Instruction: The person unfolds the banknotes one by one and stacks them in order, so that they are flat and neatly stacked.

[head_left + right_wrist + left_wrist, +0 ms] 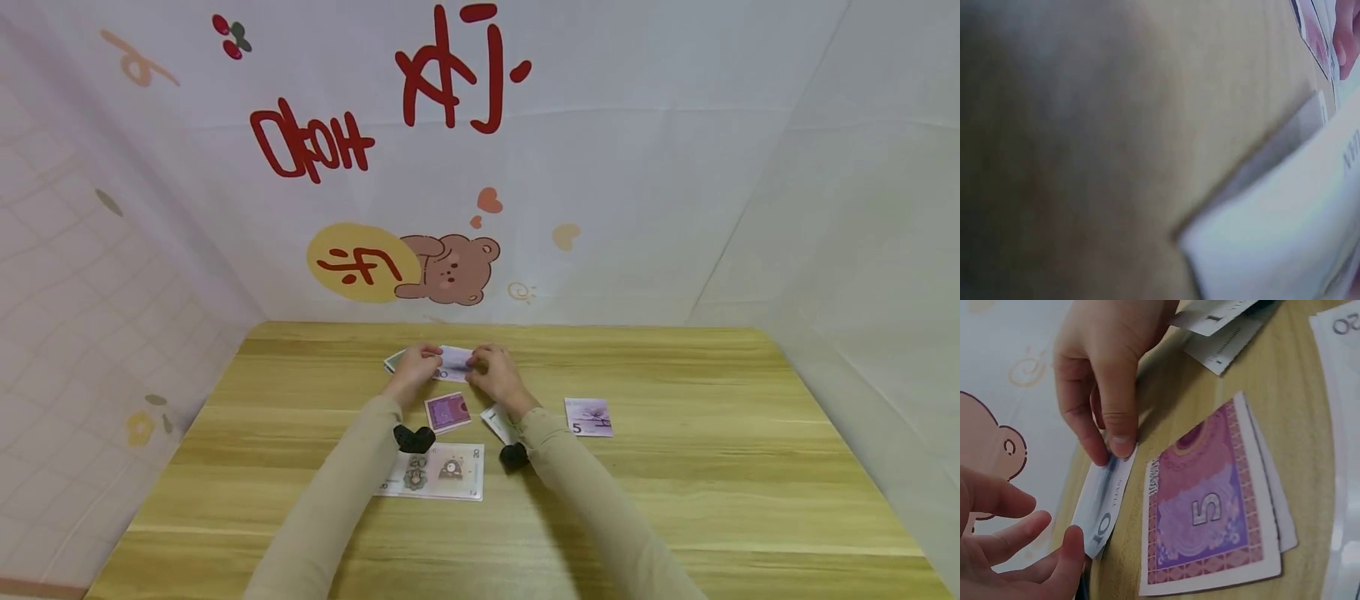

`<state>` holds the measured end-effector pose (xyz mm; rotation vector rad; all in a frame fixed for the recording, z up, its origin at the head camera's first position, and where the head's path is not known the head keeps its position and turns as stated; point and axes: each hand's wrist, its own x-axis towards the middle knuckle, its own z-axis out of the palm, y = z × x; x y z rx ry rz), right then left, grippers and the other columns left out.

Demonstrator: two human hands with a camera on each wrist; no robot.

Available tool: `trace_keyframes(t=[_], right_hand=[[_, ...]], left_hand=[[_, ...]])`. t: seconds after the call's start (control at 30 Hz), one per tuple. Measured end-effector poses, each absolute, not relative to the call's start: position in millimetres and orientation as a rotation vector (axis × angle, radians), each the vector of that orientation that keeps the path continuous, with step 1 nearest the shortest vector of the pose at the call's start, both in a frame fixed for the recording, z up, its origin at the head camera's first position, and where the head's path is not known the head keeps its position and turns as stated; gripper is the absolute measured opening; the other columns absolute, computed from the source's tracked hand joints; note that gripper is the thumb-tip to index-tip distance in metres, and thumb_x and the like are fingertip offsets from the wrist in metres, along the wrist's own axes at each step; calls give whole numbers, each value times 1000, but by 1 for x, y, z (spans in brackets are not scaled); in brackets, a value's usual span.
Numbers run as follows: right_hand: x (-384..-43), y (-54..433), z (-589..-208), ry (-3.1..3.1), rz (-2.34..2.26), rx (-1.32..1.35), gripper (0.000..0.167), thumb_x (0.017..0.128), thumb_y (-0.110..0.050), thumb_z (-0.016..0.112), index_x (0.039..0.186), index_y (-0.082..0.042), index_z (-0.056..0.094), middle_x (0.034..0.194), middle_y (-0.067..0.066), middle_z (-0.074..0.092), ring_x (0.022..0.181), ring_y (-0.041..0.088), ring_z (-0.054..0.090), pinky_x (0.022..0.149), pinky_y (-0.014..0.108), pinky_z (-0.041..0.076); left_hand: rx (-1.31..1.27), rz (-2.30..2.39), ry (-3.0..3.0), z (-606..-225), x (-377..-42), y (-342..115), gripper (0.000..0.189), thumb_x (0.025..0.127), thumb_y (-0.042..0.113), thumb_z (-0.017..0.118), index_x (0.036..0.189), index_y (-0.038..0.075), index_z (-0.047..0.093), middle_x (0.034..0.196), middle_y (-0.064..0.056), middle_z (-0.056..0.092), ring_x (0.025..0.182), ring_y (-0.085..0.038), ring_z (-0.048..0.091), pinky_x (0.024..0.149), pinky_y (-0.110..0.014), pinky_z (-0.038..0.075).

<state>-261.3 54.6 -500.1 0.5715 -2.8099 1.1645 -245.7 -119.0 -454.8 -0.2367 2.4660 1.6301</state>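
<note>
A purple-white 10 banknote [454, 362] lies toward the back of the table between both hands. My right hand [498, 377] pinches its right end; in the left wrist view the thumb and a finger meet at the note, which bows between them. My left hand [415, 368] is at the other end, its fingers [1007, 497] spread apart beside the printed 10. Partly covered by the left hand, more notes [393, 360] stick out. Just in front lies a folded pink-purple 5 note [1204, 506]. White notes marked 1 [498, 423] lie under the right wrist.
Overlapping 20 notes [461, 479] lie nearer the front, partly behind the left sleeve. A purple 5 note [588, 417] sits off to the right. Black wrist cameras hang below both wrists. A printed cloth wall [600, 167] borders the table [675, 500] at the back.
</note>
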Motion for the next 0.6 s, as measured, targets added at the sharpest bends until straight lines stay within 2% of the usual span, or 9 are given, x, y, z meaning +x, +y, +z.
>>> trace_keyframes(t=[0.17,0.27,0.47,0.6], right_hand=[[-261,57,-503,-2776,1229,590,20,80,-5,76,99,-1,72,122,18,57,118,35,47,104,46,32],[-261,57,-504,-2764,1268,594,21,80,-3,75,100,1,71,123,19,56,119,37,46,105,48,31],[-261,59,-505,-2713,1296,635,21,79,1,75,99,5,71,120,21,58,117,39,48,104,49,32],[-261,60,-506,-2654,1280,695,20,76,3,75,96,6,71,116,24,59,113,41,51,102,50,34]], left_hand=[[-304,1757,2349,-456,-250,-122,32,90,0,49,120,-11,57,104,-20,57,81,-24,53,81,-37,44],[-298,1770,2331,-455,-249,-124,32,91,1,49,120,-11,56,101,-18,54,78,-21,50,79,-37,43],[-266,1892,2190,-452,-248,-124,34,94,-2,42,126,-15,46,122,-27,46,99,-31,47,95,-44,41],[-281,1980,2066,-451,-249,-123,36,94,-4,39,128,-16,39,131,-29,38,103,-33,43,101,-47,36]])
